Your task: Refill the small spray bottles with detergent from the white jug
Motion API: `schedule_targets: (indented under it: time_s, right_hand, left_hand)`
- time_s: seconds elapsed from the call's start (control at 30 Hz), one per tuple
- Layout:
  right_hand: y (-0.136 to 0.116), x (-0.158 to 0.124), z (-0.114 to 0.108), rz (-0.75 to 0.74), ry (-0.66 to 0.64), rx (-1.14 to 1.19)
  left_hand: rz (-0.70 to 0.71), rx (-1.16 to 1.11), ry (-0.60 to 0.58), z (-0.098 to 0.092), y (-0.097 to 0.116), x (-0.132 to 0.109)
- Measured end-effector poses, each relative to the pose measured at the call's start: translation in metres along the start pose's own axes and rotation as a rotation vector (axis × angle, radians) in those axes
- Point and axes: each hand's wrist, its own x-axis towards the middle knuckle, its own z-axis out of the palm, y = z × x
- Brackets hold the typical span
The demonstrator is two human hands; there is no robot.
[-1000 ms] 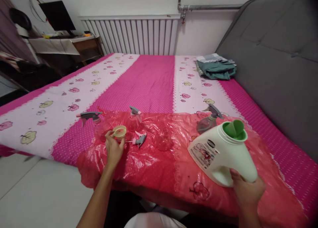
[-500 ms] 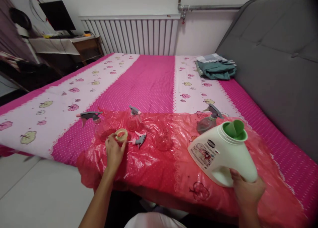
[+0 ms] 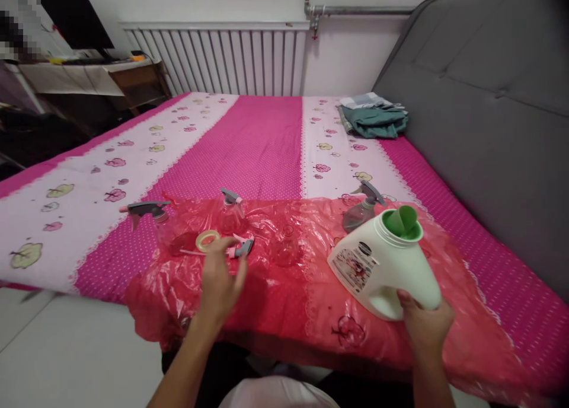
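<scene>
My right hand [image 3: 424,325] grips the handle of a large white detergent jug [image 3: 400,271], tilted with its mouth up and a green cup [image 3: 403,222] in the opening. My left hand [image 3: 221,280] holds nothing, its thumb apart from its fingers, just in front of a pale yellow ring [image 3: 207,240] that looks like a tape roll. By its fingertips lies a loose grey and pink spray trigger [image 3: 242,249] with a thin tube. To the right stands a clear bottle without a top [image 3: 285,251]. Three bottles bear triggers: one left [image 3: 168,233], one middle [image 3: 231,219], one greyish [image 3: 357,217] behind the jug.
A wrinkled red plastic sheet [image 3: 284,301] covers the near part of the pink bed [image 3: 267,135]. Folded cloths [image 3: 376,120] lie by the grey headboard [image 3: 493,141]. Beyond the bed are a radiator [image 3: 231,61] and a desk [image 3: 137,76] with a monitor [image 3: 77,22].
My left hand has let go of the yellow ring and drawn back to the right; the ring now lies on the sheet. My right hand still holds the jug. The view has shifted slightly.
</scene>
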Motion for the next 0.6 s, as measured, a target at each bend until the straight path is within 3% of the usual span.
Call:
schedule_targets:
  time_s: [0.13, 0.23, 0.33, 0.43, 0.53, 0.6]
  right_hand:
    - [0.002, 0.000, 0.001, -0.027, -0.019, 0.020]
    - [-0.003, -0.001, 0.001, -0.033, -0.059, 0.066]
    - [-0.009, 0.000, 0.002, -0.037, -0.107, 0.099]
    - [-0.013, 0.003, 0.000, -0.038, -0.135, 0.104]
    - [-0.020, 0.001, -0.005, -0.052, -0.149, 0.069]
    - [-0.026, -0.009, -0.008, -0.142, -0.063, 0.021]
  left_hand:
    - [0.099, -0.463, -0.374, 0.035, 0.088, 0.016]
    - [0.059, -0.665, -0.553, 0.073, 0.123, 0.042]
    - [0.058, -0.904, -0.737, 0.115, 0.133, 0.071]
    - [0.090, -1.109, -0.849, 0.149, 0.137, 0.087]
    - [0.106, -1.161, -0.897, 0.165, 0.140, 0.088]
    - [0.111, -1.147, -0.897, 0.168, 0.140, 0.087]
